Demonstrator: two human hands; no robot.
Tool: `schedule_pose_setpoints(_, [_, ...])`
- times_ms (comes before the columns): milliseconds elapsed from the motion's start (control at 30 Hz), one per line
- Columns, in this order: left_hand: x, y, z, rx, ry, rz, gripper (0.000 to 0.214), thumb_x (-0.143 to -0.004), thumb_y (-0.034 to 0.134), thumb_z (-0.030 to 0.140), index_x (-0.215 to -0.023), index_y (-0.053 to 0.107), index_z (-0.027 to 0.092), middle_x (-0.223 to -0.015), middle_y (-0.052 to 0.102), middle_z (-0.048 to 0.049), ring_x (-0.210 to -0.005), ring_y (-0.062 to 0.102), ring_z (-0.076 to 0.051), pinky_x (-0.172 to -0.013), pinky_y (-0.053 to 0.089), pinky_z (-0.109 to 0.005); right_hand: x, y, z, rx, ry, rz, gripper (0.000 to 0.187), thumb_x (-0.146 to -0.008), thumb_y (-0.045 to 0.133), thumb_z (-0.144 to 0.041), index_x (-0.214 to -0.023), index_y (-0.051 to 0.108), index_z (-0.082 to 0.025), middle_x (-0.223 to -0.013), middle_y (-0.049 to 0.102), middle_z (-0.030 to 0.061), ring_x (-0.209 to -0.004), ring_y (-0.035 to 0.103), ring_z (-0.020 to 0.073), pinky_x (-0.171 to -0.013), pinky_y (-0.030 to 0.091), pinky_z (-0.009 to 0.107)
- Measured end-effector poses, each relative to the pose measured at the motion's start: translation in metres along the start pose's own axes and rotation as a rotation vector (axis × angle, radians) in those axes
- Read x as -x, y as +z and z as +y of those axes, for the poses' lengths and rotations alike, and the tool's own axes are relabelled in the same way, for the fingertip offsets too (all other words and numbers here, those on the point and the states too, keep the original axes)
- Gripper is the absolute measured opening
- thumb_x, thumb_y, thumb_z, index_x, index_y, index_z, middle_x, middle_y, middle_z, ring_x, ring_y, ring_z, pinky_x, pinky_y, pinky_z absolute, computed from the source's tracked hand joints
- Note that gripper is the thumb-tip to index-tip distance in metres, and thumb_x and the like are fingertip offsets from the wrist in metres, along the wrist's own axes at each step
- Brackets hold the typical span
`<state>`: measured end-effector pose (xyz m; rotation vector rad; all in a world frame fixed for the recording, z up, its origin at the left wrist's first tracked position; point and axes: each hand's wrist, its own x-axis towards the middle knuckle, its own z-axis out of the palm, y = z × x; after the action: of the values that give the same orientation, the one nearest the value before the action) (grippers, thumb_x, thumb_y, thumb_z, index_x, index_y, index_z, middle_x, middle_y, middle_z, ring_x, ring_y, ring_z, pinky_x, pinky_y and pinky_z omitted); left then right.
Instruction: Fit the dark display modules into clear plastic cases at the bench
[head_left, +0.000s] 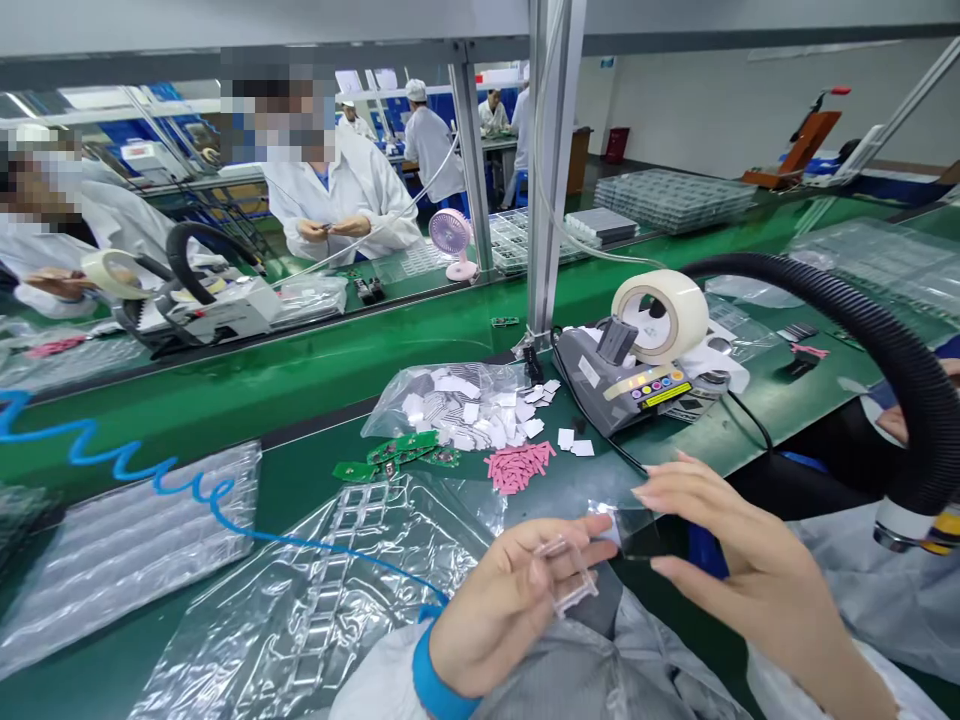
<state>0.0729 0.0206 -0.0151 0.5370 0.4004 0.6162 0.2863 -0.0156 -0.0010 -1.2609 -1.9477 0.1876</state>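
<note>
My left hand (510, 590) is closed around a small clear plastic frame (568, 575), gripped between thumb and fingers over my lap. A thin see-through panel (634, 530) with a whitish patch at its left end spans from my left fingertips to my right hand (742, 550). The right thumb and fingertips are at opposite edges of this panel, pinching it. On the bench ahead lie a heap of pink strips (517, 467), several green circuit boards (397, 453) and an open bag of white pieces (465, 405). A blue band circles my left wrist.
A tape dispenser (615, 375) stands behind my hands, with a black flexible hose (847, 300) arching at right. A blue coiled cord (300, 540) crosses plastic sheeting (247, 610). A metal post (547, 180) rises behind; co-workers (337, 190) sit across the line.
</note>
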Motion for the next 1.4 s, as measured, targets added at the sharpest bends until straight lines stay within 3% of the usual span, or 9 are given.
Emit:
schedule_pose_setpoints(133, [-0.008, 0.009, -0.009, -0.015, 0.059, 0.044, 0.043, -0.059, 0.077, 0.045, -0.091, 0.070, 0.017, -0.080, 0.071, -0.0045, -0.080, 0.062, -0.016, -0.077, 0.043, -0.026, -0.003, 0.013, -0.026, -0.043, -0.064, 0.096, 0.024, -0.090, 0.051, -0.040, -0.106, 0.056, -0.023, -0.099, 0.060, 0.0061, -0.101, 0.055, 0.0212, -0.100, 0.036, 0.042])
schedule_pose_setpoints(233, [-0.008, 0.011, -0.011, -0.052, 0.067, 0.042, 0.047, -0.056, 0.077, 0.049, -0.087, 0.071, 0.015, -0.071, 0.067, -0.0019, -0.067, 0.058, -0.011, -0.065, 0.041, -0.021, 0.000, 0.025, -0.034, -0.053, -0.057, 0.085, 0.026, -0.093, 0.045, -0.041, -0.109, 0.055, -0.023, -0.099, 0.058, 0.0071, -0.100, 0.055, 0.0222, -0.100, 0.033, 0.048])
schedule_pose_setpoints(600, [0.004, 0.003, -0.012, -0.121, 0.132, 0.108, 0.049, -0.053, 0.078, 0.049, -0.089, 0.071, 0.017, -0.082, 0.070, -0.0049, -0.078, 0.061, -0.016, -0.075, 0.044, -0.026, -0.003, 0.030, -0.038, 0.089, -0.194, -0.082, 0.030, -0.096, 0.038, -0.032, -0.118, 0.054, -0.021, -0.109, 0.060, 0.0095, -0.107, 0.051, 0.0259, -0.099, 0.030, 0.053])
schedule_pose_setpoints(733, [0.011, -0.010, -0.017, 0.077, 0.202, 0.157, 0.038, -0.066, 0.072, 0.046, -0.095, 0.070, 0.022, -0.096, 0.071, -0.0045, -0.095, 0.061, -0.018, -0.087, 0.043, -0.030, -0.007, 0.041, -0.043, 0.298, -0.344, -0.211, 0.064, -0.092, 0.028, -0.058, -0.129, 0.045, -0.009, -0.131, 0.051, 0.0168, -0.121, 0.042, 0.0327, -0.098, 0.033, 0.050])
schedule_pose_setpoints(867, [0.025, -0.033, -0.023, 0.230, 0.206, 0.154, 0.034, -0.070, 0.070, 0.043, -0.098, 0.069, 0.023, -0.087, 0.072, -0.0032, -0.092, 0.063, -0.019, -0.089, 0.045, -0.038, -0.019, 0.070, -0.013, 0.207, 0.006, -0.374, 0.050, -0.096, 0.027, -0.049, -0.130, 0.044, -0.016, -0.126, 0.056, 0.0103, -0.116, 0.050, 0.0207, -0.092, 0.046, 0.034])
schedule_pose_setpoints(967, [0.034, -0.044, -0.023, 0.248, 0.206, 0.191, 0.035, -0.068, 0.072, 0.042, -0.097, 0.068, 0.023, -0.085, 0.072, -0.0039, -0.089, 0.063, -0.018, -0.089, 0.044, -0.039, -0.030, 0.108, 0.024, 0.303, 0.269, -0.385, 0.021, -0.092, 0.048, -0.029, -0.097, 0.061, -0.014, -0.094, 0.066, 0.0094, -0.088, 0.062, 0.0207, -0.075, 0.051, 0.035])
schedule_pose_setpoints(1133, [0.039, -0.039, -0.015, 0.198, 0.226, 0.181, 0.038, -0.065, 0.074, 0.043, -0.096, 0.069, 0.023, -0.084, 0.072, -0.0045, -0.087, 0.062, -0.018, -0.090, 0.043, -0.041, -0.037, 0.153, 0.056, 0.390, 0.392, -0.418, 0.016, -0.090, 0.056, -0.028, -0.084, 0.060, -0.013, -0.085, 0.062, 0.0016, -0.078, 0.060, 0.0146, -0.073, 0.050, 0.034])
schedule_pose_setpoints(1233, [0.040, -0.034, -0.012, 0.123, 0.232, 0.174, 0.041, -0.063, 0.074, 0.047, -0.095, 0.069, 0.022, -0.081, 0.071, -0.0042, -0.084, 0.061, -0.017, -0.090, 0.041, -0.038, -0.037, 0.142, 0.051, 0.342, 0.377, -0.399, 0.016, -0.090, 0.054, -0.023, -0.078, 0.060, -0.013, -0.079, 0.062, 0.0014, -0.075, 0.059, 0.0143, -0.072, 0.049, 0.033])
schedule_pose_setpoints(1400, [0.036, -0.030, -0.011, -0.002, 0.197, 0.229, 0.046, -0.063, 0.071, 0.053, -0.095, 0.070, 0.019, -0.075, 0.070, -0.0043, -0.077, 0.062, -0.015, -0.082, 0.041, -0.031, -0.040, 0.081, 0.008, 0.095, 0.221, -0.337, 0.013, -0.086, 0.054, -0.019, -0.075, 0.060, -0.020, -0.078, 0.065, 0.0006, -0.077, 0.059, 0.0142, -0.072, 0.045, 0.027])
